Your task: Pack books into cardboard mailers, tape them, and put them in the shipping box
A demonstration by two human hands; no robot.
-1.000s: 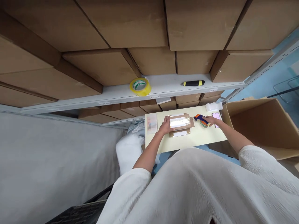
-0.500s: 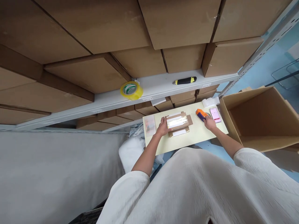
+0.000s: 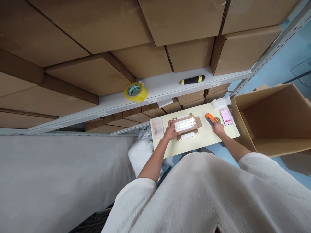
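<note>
My left hand (image 3: 170,131) is closed on the left end of a small cardboard box (image 3: 186,124) with shiny clear tape over its white top. One flap sticks out at the box's right end. Under and around it lie other flat cardboard pieces with white labels, one showing as a cardboard strip (image 3: 188,135) on the near side. To the right, my right hand (image 3: 218,128) grips an orange and blue tape dispenser (image 3: 210,118), apart from the box. Part of the dispenser is hidden by my fingers.
All this is on a pale yellow table (image 3: 175,149). A pink-screened phone (image 3: 226,116) and a white roll (image 3: 221,103) lie at its right. Beyond stands a large open carton (image 3: 274,119). The shelf above holds yellow tape (image 3: 136,92), a utility knife (image 3: 192,80) and stacked boxes (image 3: 143,61).
The tape dispenser has turned in my right hand, showing its orange side, and come slightly nearer to me. My left hand stays on the box. The view has shifted and tilted.
</note>
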